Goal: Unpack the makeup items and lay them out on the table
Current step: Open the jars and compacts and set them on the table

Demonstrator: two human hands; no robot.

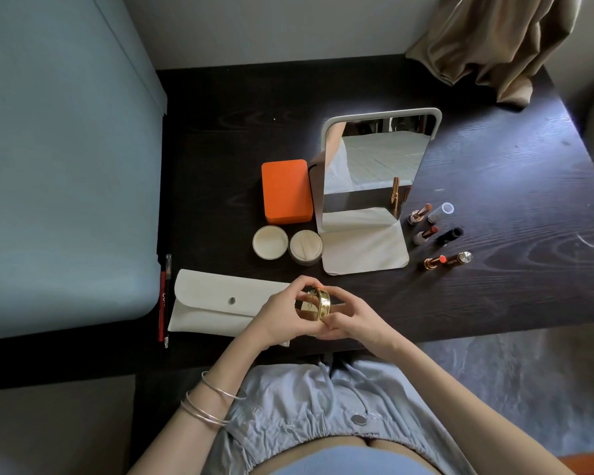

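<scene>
- Gold compact [318,305]: round, shiny metallic gold, with a thick polished rim band turned toward the right hand and a paler gold face toward the left. It is held on edge above the near edge of the dark wood-grain table [494,269], just right of the white pouch. Whether its lid is parted from its base cannot be told.
- Left hand [278,315]: fingers curled round the compact's left side, thumb on the near face; grasping it. Silver bangles [208,404] sit on that forearm.
- Right hand [350,318]: fingers curled against the compact's rim from the right and below; also gripping it.
- White pouch [220,305]: flat, flap closed, one metal snap showing, lying left of the hands; the left hand overlaps its right end.
- Red pencil [163,299] lies along the table's left edge, beside the pouch.
- Behind the hands: an open round jar [306,246] with its lid [270,242] just left of it, and an orange box [286,190] beyond them.
- White-framed standing mirror [374,169] right of the box.
- Right of the mirror: three uncapped lipsticks [426,234], each with its cap beside it.
- Beige curtain [494,42] drapes onto the far right corner.
</scene>
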